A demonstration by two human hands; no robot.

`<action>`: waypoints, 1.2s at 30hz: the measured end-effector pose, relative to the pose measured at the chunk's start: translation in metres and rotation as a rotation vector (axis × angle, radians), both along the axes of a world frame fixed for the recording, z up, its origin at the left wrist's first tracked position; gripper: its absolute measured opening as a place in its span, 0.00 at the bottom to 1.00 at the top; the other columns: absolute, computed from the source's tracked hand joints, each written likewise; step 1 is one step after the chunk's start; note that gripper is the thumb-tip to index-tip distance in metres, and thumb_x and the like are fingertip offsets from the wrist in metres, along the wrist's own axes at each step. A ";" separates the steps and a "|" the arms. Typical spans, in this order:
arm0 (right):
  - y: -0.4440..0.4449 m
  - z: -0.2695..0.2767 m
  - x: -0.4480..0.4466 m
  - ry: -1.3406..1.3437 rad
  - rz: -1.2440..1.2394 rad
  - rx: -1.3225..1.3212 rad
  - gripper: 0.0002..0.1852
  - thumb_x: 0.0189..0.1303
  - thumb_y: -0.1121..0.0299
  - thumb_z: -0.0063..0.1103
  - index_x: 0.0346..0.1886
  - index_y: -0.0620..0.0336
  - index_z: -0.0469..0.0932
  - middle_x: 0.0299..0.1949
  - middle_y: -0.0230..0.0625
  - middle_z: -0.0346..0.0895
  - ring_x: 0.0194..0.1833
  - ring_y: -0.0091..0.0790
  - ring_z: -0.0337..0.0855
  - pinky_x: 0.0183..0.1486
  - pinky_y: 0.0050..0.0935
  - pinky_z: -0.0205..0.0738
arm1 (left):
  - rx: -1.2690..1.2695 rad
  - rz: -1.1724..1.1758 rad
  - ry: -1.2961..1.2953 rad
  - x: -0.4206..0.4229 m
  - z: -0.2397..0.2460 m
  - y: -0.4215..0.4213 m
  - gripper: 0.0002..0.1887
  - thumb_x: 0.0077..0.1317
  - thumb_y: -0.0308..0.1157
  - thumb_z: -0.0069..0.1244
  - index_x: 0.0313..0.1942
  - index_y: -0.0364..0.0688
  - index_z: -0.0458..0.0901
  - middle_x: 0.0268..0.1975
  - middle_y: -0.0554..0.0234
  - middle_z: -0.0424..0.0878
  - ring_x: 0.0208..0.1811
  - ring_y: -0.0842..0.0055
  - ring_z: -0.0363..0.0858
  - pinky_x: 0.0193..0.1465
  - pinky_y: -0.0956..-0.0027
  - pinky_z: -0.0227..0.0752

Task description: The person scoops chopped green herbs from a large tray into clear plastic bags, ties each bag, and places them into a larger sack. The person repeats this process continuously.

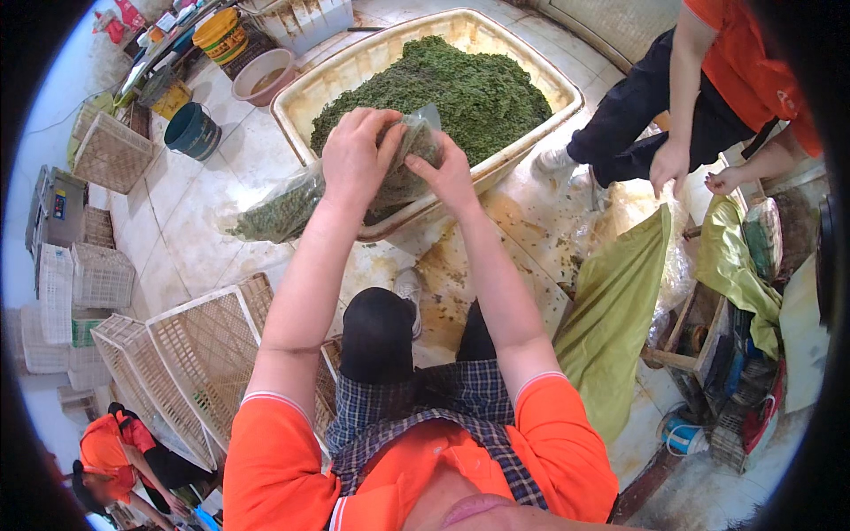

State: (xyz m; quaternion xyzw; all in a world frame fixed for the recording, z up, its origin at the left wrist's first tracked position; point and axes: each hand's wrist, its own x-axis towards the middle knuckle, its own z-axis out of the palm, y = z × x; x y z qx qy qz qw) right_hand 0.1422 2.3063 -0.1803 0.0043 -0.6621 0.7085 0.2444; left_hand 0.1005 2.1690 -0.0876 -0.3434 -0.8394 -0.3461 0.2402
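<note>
Both my hands grip a clear plastic bag (279, 209) partly filled with chopped green plant matter. My left hand (362, 149) holds it near its upper end, with the filled part hanging down to the left. On the other side of the bag's upper end, my right hand (448, 172) has its thumb pressed against the plastic. The bag is over the near left edge of a large cream plastic tub (302, 73). A heap of finely chopped green leaves (451, 86) fills much of that tub.
At right, a person (671, 152) handles yellow-green woven sacks (617, 318) beside a wooden frame (697, 325). Plastic crates (206, 338) stand at left, with a dark green bucket (192, 131) and pink basin (264, 76) beyond. Another person (113, 451) bends at lower left. Wet debris marks the tiles (451, 285).
</note>
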 end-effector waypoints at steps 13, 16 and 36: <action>0.050 0.011 -0.026 0.076 0.055 -0.221 0.08 0.66 0.68 0.52 0.39 0.63 0.77 0.37 0.29 0.77 0.39 0.19 0.73 0.45 0.19 0.67 | 0.007 -0.193 -0.123 -0.045 -0.022 0.026 0.07 0.59 0.32 0.52 0.35 0.41 0.82 0.37 0.58 0.81 0.38 0.63 0.79 0.40 0.65 0.73; 0.045 0.005 -0.037 0.146 -0.034 -0.273 0.08 0.66 0.69 0.52 0.38 0.63 0.77 0.34 0.28 0.77 0.37 0.18 0.73 0.43 0.18 0.67 | -0.081 -0.245 0.018 -0.045 -0.018 0.039 0.07 0.58 0.34 0.54 0.34 0.42 0.82 0.36 0.60 0.81 0.40 0.65 0.78 0.42 0.65 0.72; 0.035 0.027 -0.032 0.140 -0.233 -0.017 0.07 0.58 0.73 0.55 0.27 0.66 0.79 0.20 0.30 0.74 0.24 0.18 0.68 0.26 0.21 0.63 | -0.402 -0.446 0.283 -0.045 0.009 0.048 0.04 0.55 0.30 0.53 0.29 0.43 0.75 0.27 0.65 0.73 0.34 0.68 0.75 0.33 0.65 0.72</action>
